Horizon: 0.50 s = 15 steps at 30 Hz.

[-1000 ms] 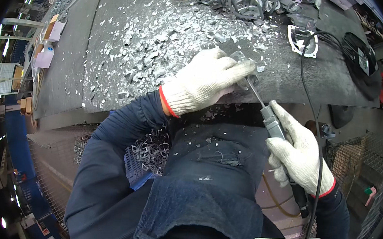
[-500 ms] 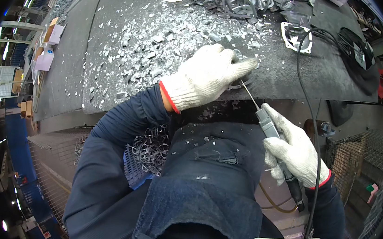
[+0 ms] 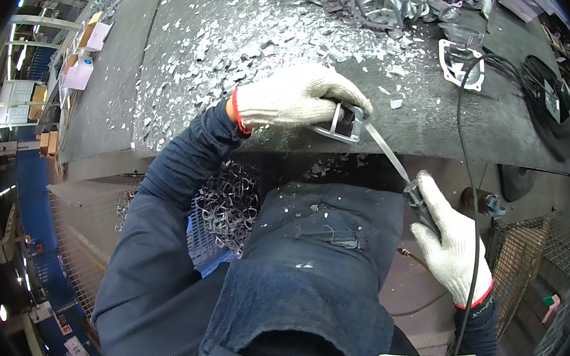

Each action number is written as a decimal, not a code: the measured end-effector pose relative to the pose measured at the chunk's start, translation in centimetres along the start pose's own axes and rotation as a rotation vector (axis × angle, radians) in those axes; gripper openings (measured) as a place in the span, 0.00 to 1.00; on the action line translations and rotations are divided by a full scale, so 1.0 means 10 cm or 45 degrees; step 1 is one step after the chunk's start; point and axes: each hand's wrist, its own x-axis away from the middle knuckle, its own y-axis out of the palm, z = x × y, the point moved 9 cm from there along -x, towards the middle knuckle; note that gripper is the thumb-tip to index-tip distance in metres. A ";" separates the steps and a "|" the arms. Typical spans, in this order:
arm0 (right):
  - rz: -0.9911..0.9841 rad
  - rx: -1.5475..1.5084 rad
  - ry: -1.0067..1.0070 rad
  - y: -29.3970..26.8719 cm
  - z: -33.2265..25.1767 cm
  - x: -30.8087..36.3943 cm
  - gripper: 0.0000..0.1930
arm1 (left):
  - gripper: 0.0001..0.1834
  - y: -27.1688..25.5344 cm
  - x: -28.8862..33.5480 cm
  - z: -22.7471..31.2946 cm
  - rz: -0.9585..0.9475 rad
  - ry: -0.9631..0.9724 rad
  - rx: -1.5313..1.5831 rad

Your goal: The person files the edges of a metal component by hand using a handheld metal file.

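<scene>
My left hand (image 3: 300, 100), in a white knit glove with a red cuff, is closed on a small silver metal frame (image 3: 357, 126) over the near edge of the dark table. The frame is tilted, with its open middle and bars in sight. In my right hand (image 3: 457, 248), gloved alike, is a grey hand-held power file (image 3: 422, 208); its rear end is hidden by the hand. Its long flat blade (image 3: 389, 154) slants up and left, with the tip close beside the frame; I cannot tell whether they touch.
Metal flakes (image 3: 242, 55) litter the table. A heap of similar frames (image 3: 379, 7) lies at the back, one single frame (image 3: 460, 64) to its right. A black cable (image 3: 466, 141) hangs past my right hand. Below left, a blue basket (image 3: 197, 249) holds thin metal scraps.
My left hand has shifted left and turned the frame, so more of it shows. My right hand has rolled the file, and the blade's broad side now shows.
</scene>
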 end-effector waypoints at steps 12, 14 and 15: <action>-0.076 0.762 -0.080 0.02 -0.10 -0.17 0.43 | 0.32 0.02 -0.09 -0.08 -0.278 -0.090 0.319; -0.078 0.822 -0.114 0.01 -0.13 -0.17 0.43 | 0.32 0.03 -0.08 -0.07 -0.309 -0.067 0.296; -0.037 0.823 -0.132 -0.02 -0.16 -0.17 0.43 | 0.32 0.02 -0.08 -0.08 -0.298 -0.079 0.324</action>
